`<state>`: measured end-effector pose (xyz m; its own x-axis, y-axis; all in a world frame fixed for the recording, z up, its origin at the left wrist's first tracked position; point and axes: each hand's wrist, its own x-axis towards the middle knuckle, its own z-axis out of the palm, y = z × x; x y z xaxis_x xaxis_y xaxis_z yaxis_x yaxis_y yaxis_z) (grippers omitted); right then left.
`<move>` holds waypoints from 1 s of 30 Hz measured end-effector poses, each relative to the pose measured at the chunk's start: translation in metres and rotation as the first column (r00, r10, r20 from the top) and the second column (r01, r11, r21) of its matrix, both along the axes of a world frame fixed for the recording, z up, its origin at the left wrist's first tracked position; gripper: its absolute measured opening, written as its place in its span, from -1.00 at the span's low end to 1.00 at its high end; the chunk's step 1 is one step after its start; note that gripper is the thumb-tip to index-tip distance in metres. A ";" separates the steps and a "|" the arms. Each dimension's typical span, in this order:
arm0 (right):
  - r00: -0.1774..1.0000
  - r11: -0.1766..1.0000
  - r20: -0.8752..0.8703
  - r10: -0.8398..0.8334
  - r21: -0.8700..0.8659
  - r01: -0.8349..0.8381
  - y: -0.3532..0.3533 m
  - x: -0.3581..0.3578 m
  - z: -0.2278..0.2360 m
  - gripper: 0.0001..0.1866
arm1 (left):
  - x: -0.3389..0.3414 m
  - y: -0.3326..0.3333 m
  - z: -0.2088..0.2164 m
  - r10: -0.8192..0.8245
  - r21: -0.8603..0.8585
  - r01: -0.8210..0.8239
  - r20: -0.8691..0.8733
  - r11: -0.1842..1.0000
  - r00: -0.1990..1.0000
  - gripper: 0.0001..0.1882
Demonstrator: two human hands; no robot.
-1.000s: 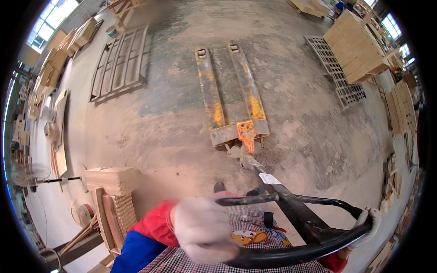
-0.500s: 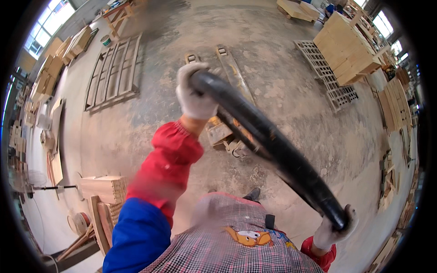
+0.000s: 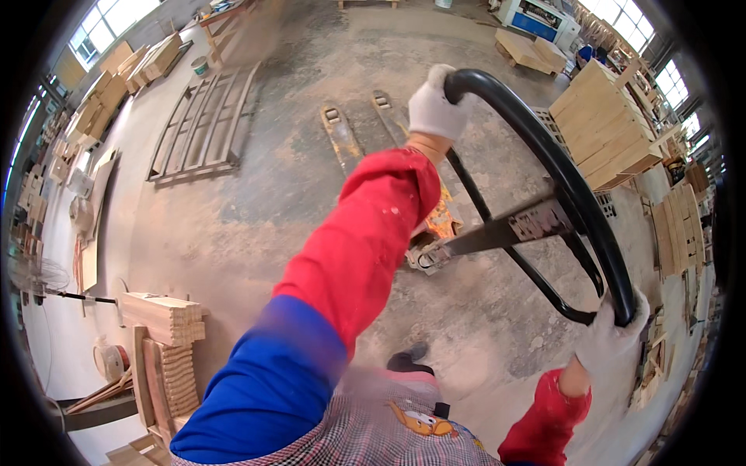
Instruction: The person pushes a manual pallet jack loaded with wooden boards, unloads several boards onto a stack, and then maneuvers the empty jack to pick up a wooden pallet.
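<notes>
A black looped handle (image 3: 556,159) of a yellow pallet jack (image 3: 443,213) slants across the right half of the view. My left hand (image 3: 439,107), in a white glove, is closed round the upper left end of the loop. My right hand (image 3: 612,335), also gloved in white, grips its lower right end near my right side. A dark shaft (image 3: 505,225) joins the loop to the jack's base. Two worn yellow forks (image 3: 342,133) point away from me along the floor, bearing no load. My left forearm hides part of the jack.
A slatted pallet (image 3: 203,128) lies on the floor at the left. Stacked wooden pieces (image 3: 163,318) stand at the near left. A large wooden crate (image 3: 602,124) sits on a pallet at the right. Beyond are wood boards (image 3: 531,51) and a white and blue machine (image 3: 536,19).
Both hands have moved right with the handle, and its loop and shaft now show more fully. My left arm reaches farther across. The jack's base has shifted slightly right in view.
</notes>
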<state>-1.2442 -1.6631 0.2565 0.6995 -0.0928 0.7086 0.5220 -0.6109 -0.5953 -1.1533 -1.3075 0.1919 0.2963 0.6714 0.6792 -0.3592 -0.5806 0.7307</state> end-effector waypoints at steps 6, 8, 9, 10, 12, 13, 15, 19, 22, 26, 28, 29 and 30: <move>0.976 0.994 0.192 0.104 0.017 -0.109 -0.028 0.129 -0.018 -0.66 | 0.099 -0.019 0.002 0.041 -0.078 -0.046 -0.065 0.996 0.997 -0.72; 0.976 0.983 0.151 0.156 0.071 -0.168 -0.035 0.167 -0.018 -0.66 | 0.136 -0.021 -0.001 0.041 -0.106 -0.052 -0.100 0.993 0.994 -0.72; 0.986 0.986 0.075 0.146 0.074 -0.151 -0.036 0.183 -0.013 -0.68 | 0.152 -0.026 -0.002 0.038 -0.118 -0.051 -0.109 0.992 0.993 -0.73; 0.988 0.987 0.073 0.139 0.076 -0.144 -0.040 0.207 -0.014 -0.68 | 0.168 -0.029 -0.003 0.037 -0.130 -0.052 -0.118 0.990 0.992 -0.73; 0.989 0.988 0.077 0.124 0.085 -0.130 -0.052 0.262 -0.020 -0.69 | 0.203 -0.039 -0.004 0.052 -0.118 -0.067 -0.128 0.991 0.990 -0.73; 0.986 0.991 0.110 0.125 0.031 -0.129 -0.055 0.285 -0.015 -0.70 | 0.223 -0.044 -0.004 0.045 -0.132 -0.062 -0.131 0.989 0.990 -0.73; 0.981 0.994 0.162 0.104 -0.037 -0.099 -0.063 0.342 -0.016 -0.72 | 0.253 -0.051 0.002 0.066 -0.127 -0.086 -0.156 0.988 0.986 -0.72; 0.969 0.993 0.222 0.109 -0.072 -0.095 -0.074 0.455 -0.021 -0.74 | 0.327 -0.058 0.003 0.093 -0.164 -0.110 -0.112 0.980 0.989 -0.73; 0.973 0.993 0.198 0.117 -0.035 -0.112 -0.085 0.539 -0.029 -0.76 | 0.378 -0.073 0.001 -0.005 -0.220 -0.009 -0.062 0.975 0.998 -0.74; 0.974 0.977 0.133 0.186 -0.129 -0.169 -0.119 0.671 -0.045 -0.74 | 0.445 -0.079 -0.001 -0.095 -0.240 0.071 -0.090 0.968 0.991 -0.74; 0.971 0.972 0.146 0.191 -0.168 -0.166 -0.107 0.727 -0.049 -0.73 | 0.482 -0.072 -0.004 -0.106 -0.213 0.082 -0.107 0.974 0.989 -0.74; 0.973 0.972 0.083 0.214 -0.120 -0.204 -0.096 0.754 -0.052 -0.74 | 0.500 -0.066 -0.006 -0.109 -0.207 0.084 -0.113 0.975 0.988 -0.74; 0.965 0.965 0.066 0.254 -0.086 -0.248 -0.092 0.786 -0.053 -0.74 | 0.523 -0.062 -0.007 -0.118 -0.205 0.094 -0.109 0.974 0.987 -0.75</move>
